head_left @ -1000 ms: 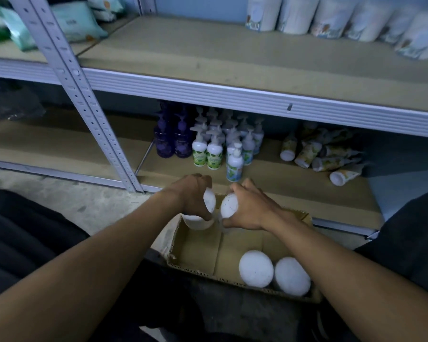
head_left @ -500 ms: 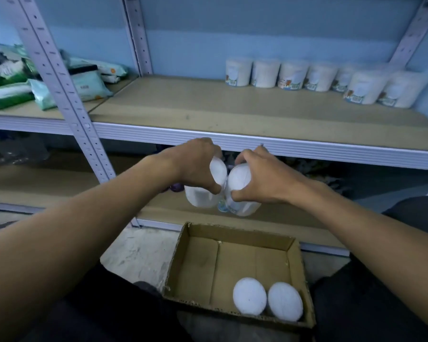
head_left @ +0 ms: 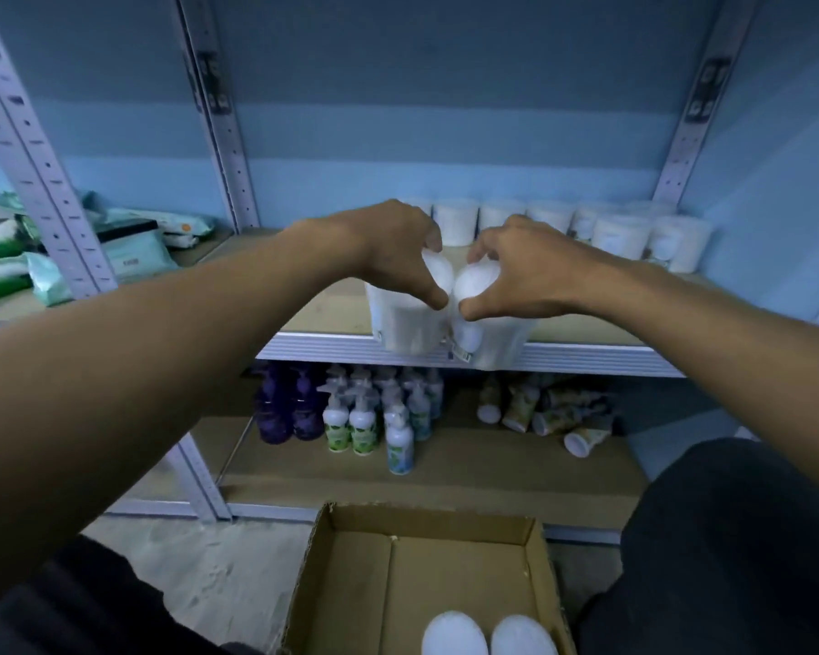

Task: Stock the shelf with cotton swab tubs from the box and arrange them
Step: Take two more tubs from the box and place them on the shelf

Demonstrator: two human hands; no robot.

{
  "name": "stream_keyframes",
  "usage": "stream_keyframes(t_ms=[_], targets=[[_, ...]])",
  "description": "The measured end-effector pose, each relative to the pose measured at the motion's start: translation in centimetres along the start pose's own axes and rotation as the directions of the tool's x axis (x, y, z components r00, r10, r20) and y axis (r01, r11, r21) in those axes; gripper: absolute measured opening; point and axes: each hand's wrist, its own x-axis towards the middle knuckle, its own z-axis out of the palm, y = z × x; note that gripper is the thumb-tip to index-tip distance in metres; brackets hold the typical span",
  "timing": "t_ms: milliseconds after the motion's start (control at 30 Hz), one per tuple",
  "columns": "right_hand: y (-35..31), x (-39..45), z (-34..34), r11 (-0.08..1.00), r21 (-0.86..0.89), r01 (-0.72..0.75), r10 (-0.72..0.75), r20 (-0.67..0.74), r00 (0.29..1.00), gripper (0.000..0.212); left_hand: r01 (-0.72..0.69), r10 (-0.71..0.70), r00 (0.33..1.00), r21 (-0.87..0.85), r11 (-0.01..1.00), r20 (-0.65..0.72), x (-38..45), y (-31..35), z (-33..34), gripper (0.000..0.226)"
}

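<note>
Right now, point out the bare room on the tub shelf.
The shelf board is bare in front of the row of tubs, from the left upright rightward. The back right is crowded.

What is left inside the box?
Two white tubs stand side by side at the near edge of the box; the rest of its floor shows bare cardboard. The frame's bottom edge cuts off the nearest strip.

Matt brown cardboard box (head_left: 426,574) at the bottom. Ridged, painted metal shelf edge (head_left: 332,345) mid-frame. Smooth white plastic tubs (head_left: 405,323).
</note>
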Motion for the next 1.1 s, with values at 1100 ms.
stream_keyframes(t_ms=[1100], targets=[[11.1, 4.1, -0.4, 0.976, 0.011, -0.219, 0.219, 0.033, 0.975, 0.059, -0.071, 0.075, 0.985, -0.03, 0.997, 0.155, 13.1, 5.6, 1.7, 0.075]])
